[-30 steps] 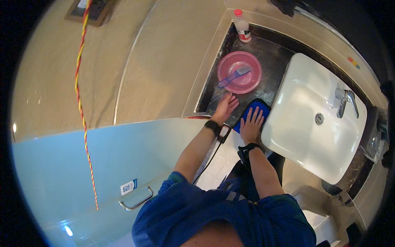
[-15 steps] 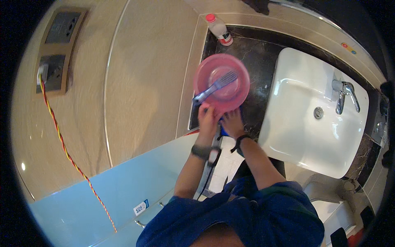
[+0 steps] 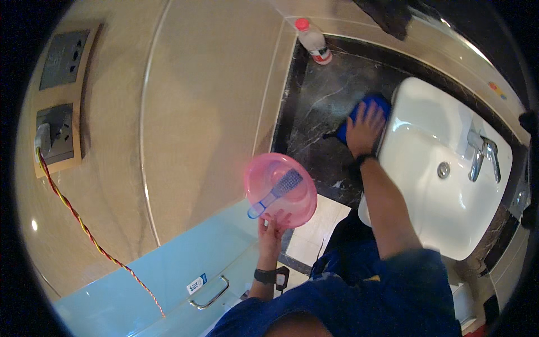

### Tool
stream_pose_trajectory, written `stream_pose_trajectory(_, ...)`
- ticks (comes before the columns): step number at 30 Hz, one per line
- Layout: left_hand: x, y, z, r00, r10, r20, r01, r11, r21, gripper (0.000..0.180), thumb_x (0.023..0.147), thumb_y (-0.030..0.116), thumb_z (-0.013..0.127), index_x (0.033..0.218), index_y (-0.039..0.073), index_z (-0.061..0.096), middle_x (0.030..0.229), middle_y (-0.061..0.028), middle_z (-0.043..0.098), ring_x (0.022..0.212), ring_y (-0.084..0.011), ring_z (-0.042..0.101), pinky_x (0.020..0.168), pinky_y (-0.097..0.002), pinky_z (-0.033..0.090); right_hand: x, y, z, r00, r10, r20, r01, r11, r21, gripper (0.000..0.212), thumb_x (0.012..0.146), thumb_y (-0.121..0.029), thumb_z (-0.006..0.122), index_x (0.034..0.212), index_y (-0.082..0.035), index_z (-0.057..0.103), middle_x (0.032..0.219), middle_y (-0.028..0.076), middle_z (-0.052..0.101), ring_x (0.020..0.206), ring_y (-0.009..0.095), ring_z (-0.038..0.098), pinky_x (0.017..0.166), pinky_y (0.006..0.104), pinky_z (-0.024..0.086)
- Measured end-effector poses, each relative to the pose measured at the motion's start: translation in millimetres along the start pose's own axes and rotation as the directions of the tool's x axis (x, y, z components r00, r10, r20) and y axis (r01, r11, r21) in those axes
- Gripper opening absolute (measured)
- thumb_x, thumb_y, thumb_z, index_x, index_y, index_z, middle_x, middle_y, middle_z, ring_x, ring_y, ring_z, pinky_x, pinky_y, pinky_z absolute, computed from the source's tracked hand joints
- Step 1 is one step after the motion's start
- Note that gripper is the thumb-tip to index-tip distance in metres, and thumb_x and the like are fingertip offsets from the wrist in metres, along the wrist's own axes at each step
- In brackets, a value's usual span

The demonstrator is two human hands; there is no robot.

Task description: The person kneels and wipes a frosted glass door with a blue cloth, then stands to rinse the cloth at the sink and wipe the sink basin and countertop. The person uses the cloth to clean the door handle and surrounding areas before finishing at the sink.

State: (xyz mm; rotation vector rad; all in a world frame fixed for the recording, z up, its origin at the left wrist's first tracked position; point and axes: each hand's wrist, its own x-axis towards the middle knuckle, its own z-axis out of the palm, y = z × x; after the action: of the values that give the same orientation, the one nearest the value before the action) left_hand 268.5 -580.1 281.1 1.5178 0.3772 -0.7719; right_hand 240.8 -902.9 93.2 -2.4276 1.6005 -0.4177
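My left hand (image 3: 270, 236) grips the near rim of a pink plastic basin (image 3: 307, 197), which is held up off the counter's near left edge. Inside the basin lies a blue scrubbing brush (image 3: 273, 197), its clear blue handle resting across the rim. My right hand (image 3: 364, 133) lies open, fingers spread, on a blue cloth (image 3: 377, 102). That cloth is pressed against the black marble counter (image 3: 328, 90), close beside the white sink's left side. Part of the cloth is hidden under my palm.
A white rectangular sink (image 3: 418, 180) with a chrome faucet (image 3: 483, 154) fills the right. A red-capped bottle (image 3: 314, 42) stands in the counter's far left corner. On the left wall, a plug with a twisted red-yellow cord (image 3: 78, 216) hangs from a socket (image 3: 59, 132).
The basin with the brush has come off the counter, nearer and slightly left, in my left hand. My right hand has moved far and right with the blue cloth.
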Motion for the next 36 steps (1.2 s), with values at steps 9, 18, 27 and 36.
stream_pose_trajectory(9, -10, -33, -28, 0.997, -0.056, -0.060, 0.053, 0.998, -0.043, 0.013, 0.097, 0.012, 0.049, 0.107, 0.010, 0.042, 0.121, -0.0204, 0.055, 0.105, -0.0401, 0.060, 0.080, -0.0402, 0.057, 40, -10, 14, 0.972, -0.193, 0.133, 0.202, 0.978, -0.058, 0.061, 0.093, -0.039, 0.045, 0.146, -0.013, 0.029, 0.152, 0.021, 0.015, 0.138, 0.045, 0.015, 0.109, 0.0616, 0.009)
stream_pose_trajectory(18, -25, -39, -20, 0.986, -0.146, -0.075, 0.142, 0.988, -0.053, 0.015, 0.096, 0.015, 0.051, 0.107, 0.010, 0.042, 0.122, -0.0213, 0.055, 0.107, -0.0399, 0.059, 0.078, -0.0383, 0.057, 62, -74, 50, 0.627, -0.740, 0.242, 0.713, 0.671, 0.206, 0.069, 0.086, -0.043, 0.048, 0.143, -0.006, 0.033, 0.152, 0.020, 0.019, 0.140, 0.044, 0.009, 0.110, 0.0621, 0.002)
stream_pose_trajectory(27, -11, -55, 1, 0.992, -0.103, 0.080, 0.115, 0.978, -0.175, 0.012, 0.096, 0.015, 0.051, 0.102, 0.009, 0.042, 0.121, -0.0214, 0.056, 0.105, -0.0383, 0.061, 0.076, -0.0333, 0.058, 75, 4, 17, 0.965, 0.128, 0.228, -0.080, 0.975, -0.209, 0.068, 0.091, -0.043, 0.044, 0.145, -0.006, 0.025, 0.153, 0.025, 0.007, 0.138, 0.051, 0.005, 0.108, 0.0645, 0.003)
stream_pose_trajectory(36, -35, -64, -16, 0.975, -0.216, -0.049, 0.208, 0.969, -0.135, 0.014, 0.097, 0.013, 0.048, 0.111, 0.011, 0.042, 0.122, -0.0212, 0.054, 0.110, -0.0400, 0.057, 0.084, -0.0399, 0.054, 133, 4, 45, 0.967, -0.189, 0.171, 0.220, 0.958, -0.186, 0.064, 0.092, -0.046, 0.039, 0.147, -0.014, 0.027, 0.155, 0.013, 0.015, 0.140, 0.041, 0.012, 0.108, 0.0639, 0.007)
